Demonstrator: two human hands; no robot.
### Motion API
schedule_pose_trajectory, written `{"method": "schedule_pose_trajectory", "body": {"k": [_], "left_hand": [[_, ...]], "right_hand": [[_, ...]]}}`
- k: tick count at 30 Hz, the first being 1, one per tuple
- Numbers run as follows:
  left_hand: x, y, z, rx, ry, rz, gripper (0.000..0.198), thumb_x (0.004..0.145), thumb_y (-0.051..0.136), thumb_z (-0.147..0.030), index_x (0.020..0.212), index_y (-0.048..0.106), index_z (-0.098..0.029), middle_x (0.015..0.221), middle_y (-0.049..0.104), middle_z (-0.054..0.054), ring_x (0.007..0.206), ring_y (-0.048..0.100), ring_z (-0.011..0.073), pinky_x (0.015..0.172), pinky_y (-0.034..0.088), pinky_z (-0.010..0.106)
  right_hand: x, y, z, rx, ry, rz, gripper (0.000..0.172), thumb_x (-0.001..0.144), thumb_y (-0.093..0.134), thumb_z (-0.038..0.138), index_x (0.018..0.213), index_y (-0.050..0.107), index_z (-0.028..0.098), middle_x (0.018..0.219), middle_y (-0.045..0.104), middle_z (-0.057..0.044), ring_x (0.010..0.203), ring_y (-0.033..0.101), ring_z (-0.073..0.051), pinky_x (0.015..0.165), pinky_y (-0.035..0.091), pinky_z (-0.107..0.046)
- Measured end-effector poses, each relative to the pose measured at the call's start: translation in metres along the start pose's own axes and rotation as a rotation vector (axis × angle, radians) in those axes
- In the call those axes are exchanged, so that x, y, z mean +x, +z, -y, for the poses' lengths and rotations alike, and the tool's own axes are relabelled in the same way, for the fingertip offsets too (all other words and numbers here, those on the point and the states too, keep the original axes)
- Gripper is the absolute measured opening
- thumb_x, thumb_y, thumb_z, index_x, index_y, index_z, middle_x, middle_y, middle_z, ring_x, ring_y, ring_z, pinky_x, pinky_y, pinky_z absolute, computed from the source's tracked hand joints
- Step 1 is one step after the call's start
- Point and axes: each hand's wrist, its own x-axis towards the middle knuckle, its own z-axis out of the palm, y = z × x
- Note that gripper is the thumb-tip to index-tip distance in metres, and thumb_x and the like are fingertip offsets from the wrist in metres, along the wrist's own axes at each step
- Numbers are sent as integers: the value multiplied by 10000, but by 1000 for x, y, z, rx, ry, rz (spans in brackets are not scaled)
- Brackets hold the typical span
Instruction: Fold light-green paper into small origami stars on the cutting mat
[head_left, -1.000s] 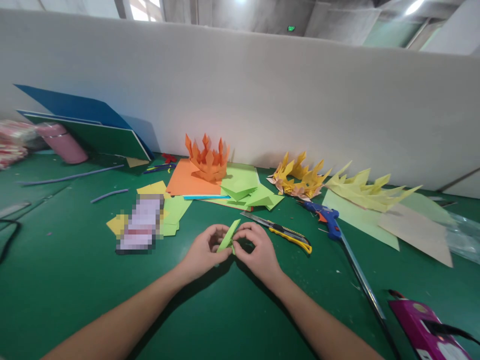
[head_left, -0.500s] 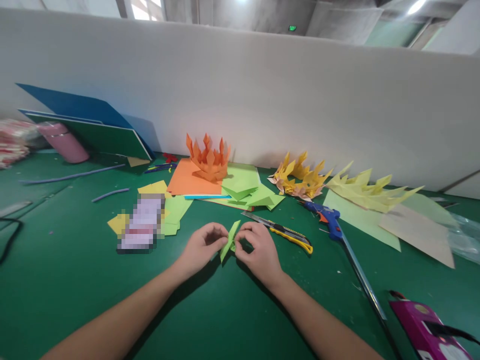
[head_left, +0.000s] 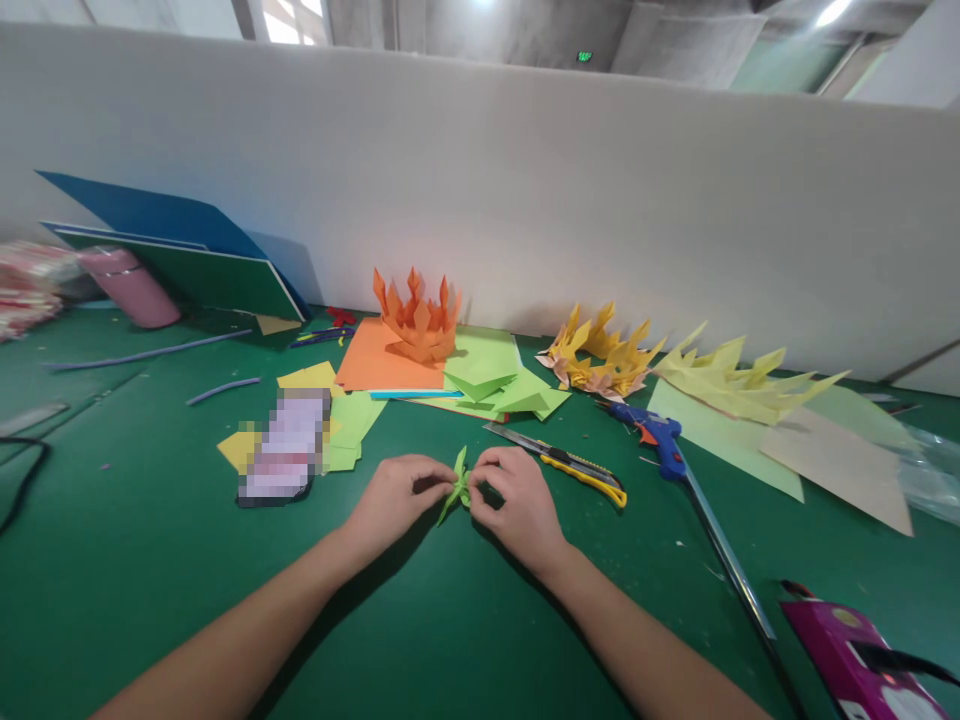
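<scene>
A small folded piece of light green paper [head_left: 460, 482] is held just above the table between my two hands, its points sticking up and down. My left hand [head_left: 396, 500] pinches its left side between thumb and fingers. On the other side my right hand [head_left: 517, 505] grips it with thumb and fingertips, which hide part of the folds. Right behind my right hand lies a utility knife [head_left: 585, 470] with a yellow handle and its blade out. Light green paper sheets [head_left: 510, 390] lie beyond my hands.
An orange paper crown [head_left: 421, 330] stands on orange paper. Farther right are a yellow paper crown [head_left: 600, 355], a pale yellow zigzag paper strip [head_left: 742, 380] and a blue glue gun [head_left: 660, 440]. A phone [head_left: 285, 450] lies left; a magenta box [head_left: 847, 645] is at front right.
The green paper has gone from a flatter, slanted strip to a pinched shape with separate points. My left hand has shifted slightly down and left; my right hand has hardly moved.
</scene>
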Motion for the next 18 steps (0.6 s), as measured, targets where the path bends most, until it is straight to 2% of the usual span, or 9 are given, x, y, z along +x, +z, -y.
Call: {"method": "schedule_pose_trajectory", "body": {"k": [7, 13, 16, 18], "left_hand": [[0, 1, 4, 164, 177, 24, 113, 770, 566, -138, 731, 659, -189, 802, 591, 21, 740, 570, 147, 686, 457, 254], [1, -2, 8, 226, 380, 83, 168, 813, 488, -85, 744, 612, -176, 965, 633, 71, 919, 579, 184, 850, 431, 333], [1, -5, 5, 265, 386, 120, 160, 851, 475, -152, 770, 608, -187, 916, 651, 63, 882, 582, 187, 845, 425, 352], [0, -6, 2, 281, 366, 128, 108, 838, 531, -236, 774, 604, -189, 892, 644, 61, 869, 575, 196, 841, 424, 360]], "right_hand": [[0, 1, -2, -19, -23, 57, 111, 739, 564, 108, 692, 602, 200, 794, 597, -34, 805, 526, -190, 732, 394, -331], [0, 2, -3, -38, -35, 93, 108, 739, 583, 98, 690, 609, 191, 792, 605, -35, 800, 524, -192, 715, 391, -327], [1, 1, -3, -44, -35, 104, 100, 744, 588, 109, 697, 613, 195, 794, 607, -33, 795, 522, -190, 716, 389, -328], [1, 2, -3, -48, -35, 108, 94, 744, 595, 115, 694, 613, 193, 790, 606, -33, 792, 524, -190, 712, 386, -328]]}}
